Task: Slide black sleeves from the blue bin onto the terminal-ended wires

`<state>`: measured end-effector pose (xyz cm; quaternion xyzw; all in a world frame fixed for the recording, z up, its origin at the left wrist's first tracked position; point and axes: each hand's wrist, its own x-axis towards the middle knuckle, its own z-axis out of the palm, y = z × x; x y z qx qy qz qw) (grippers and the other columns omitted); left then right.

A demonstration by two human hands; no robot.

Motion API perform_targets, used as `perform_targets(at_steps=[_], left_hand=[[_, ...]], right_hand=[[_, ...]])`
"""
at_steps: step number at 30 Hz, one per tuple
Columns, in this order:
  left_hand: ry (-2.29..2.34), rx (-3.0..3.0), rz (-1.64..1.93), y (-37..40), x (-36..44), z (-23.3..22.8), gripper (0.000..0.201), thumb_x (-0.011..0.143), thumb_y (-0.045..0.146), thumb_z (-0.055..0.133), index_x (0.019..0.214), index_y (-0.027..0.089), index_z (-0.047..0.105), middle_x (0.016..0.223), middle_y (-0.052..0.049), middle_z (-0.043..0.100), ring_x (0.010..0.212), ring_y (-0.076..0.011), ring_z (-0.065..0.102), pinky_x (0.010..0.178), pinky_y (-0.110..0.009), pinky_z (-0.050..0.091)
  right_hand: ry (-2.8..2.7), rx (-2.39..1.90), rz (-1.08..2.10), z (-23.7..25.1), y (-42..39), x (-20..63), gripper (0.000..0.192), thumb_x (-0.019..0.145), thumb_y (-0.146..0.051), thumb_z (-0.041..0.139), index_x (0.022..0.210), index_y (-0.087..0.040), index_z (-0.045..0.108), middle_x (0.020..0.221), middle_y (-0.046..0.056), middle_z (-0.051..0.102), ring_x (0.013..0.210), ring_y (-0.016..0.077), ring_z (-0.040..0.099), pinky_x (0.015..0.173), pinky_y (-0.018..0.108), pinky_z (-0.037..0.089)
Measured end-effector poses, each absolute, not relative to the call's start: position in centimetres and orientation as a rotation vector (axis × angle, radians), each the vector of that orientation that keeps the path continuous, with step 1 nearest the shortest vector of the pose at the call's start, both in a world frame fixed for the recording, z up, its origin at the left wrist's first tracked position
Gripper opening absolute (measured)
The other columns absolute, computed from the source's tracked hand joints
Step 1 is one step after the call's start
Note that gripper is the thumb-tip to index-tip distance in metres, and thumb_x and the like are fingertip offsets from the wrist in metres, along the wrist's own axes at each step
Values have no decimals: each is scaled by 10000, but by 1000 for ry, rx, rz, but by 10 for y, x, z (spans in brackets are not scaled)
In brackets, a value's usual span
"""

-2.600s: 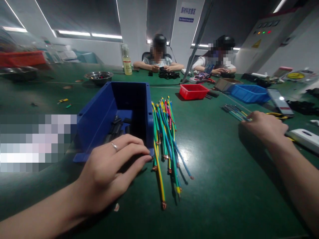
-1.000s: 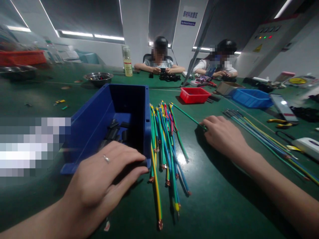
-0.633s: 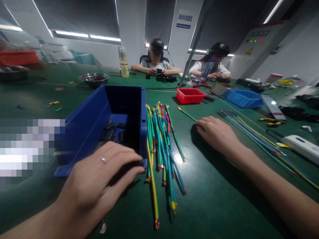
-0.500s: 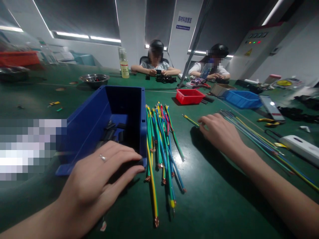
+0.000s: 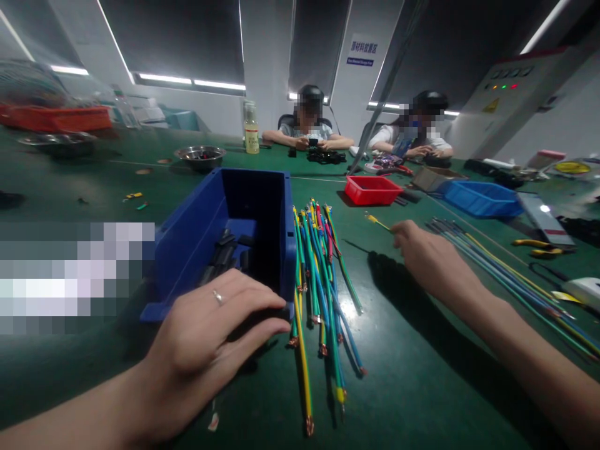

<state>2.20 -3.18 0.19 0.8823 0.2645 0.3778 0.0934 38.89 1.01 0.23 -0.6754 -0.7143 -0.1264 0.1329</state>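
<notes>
My right hand is closed around a yellow-green wire. The wire's tip with a metal terminal sticks out to the left of my fingers, above the table. My left hand is at the front of a dark blue bin, thumb and fingers pinched around a small black piece, mostly hidden. More black pieces lie inside the bin. Between my hands, beside the bin, rests a bundle of cut wires in green, yellow, blue and red, some with bare copper ends.
Longer wires lie to the right, near yellow-handled pliers and a phone. A red tray, a blue tray and a metal bowl stand farther back. Two people sit across the green table.
My right hand has raised the yellow-green wire, whose shadow now falls apart from it on the table. The view has turned a little left. My left hand keeps its place by the bin.
</notes>
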Motion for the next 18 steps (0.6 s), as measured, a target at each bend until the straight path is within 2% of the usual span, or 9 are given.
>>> perform_targets(at_steps=[4, 8, 12, 18], left_hand=[[807, 2574, 1160, -32, 23, 4, 187, 926, 223, 675, 1109, 256, 647, 953, -20, 726, 863, -164, 701, 738, -270, 578], [855, 2523, 1215, -34, 24, 7, 147, 915, 250, 697, 1060, 252, 668, 934, -4, 738, 835, -151, 708, 737, -261, 585], [922, 2483, 1311, -38, 26, 12, 84, 921, 280, 695, 999, 252, 684, 891, 19, 750, 796, -138, 712, 701, -245, 584], [949, 2500, 1393, -41, 26, 14, 142, 894, 245, 735, 1019, 250, 668, 908, 50, 732, 830, -96, 692, 750, -203, 560]], right_hand=[[-2103, -1505, -391, 14, -8, 352, 219, 1000, -247, 405, 1102, -172, 584, 833, 71, 696, 643, 166, 630, 580, 278, 440], [-2238, -1093, -422, 23, -41, 312, 164, 998, -160, 440, 1095, -194, 567, 803, 20, 669, 614, 114, 608, 559, 241, 434], [-2349, -926, -460, 24, -61, 297, 219, 961, -99, 453, 1123, -195, 566, 703, -9, 633, 537, 117, 540, 496, 271, 393], [-2390, -906, -443, 20, -58, 306, 205, 954, -89, 483, 1125, -164, 567, 727, 16, 656, 550, 123, 551, 488, 293, 383]])
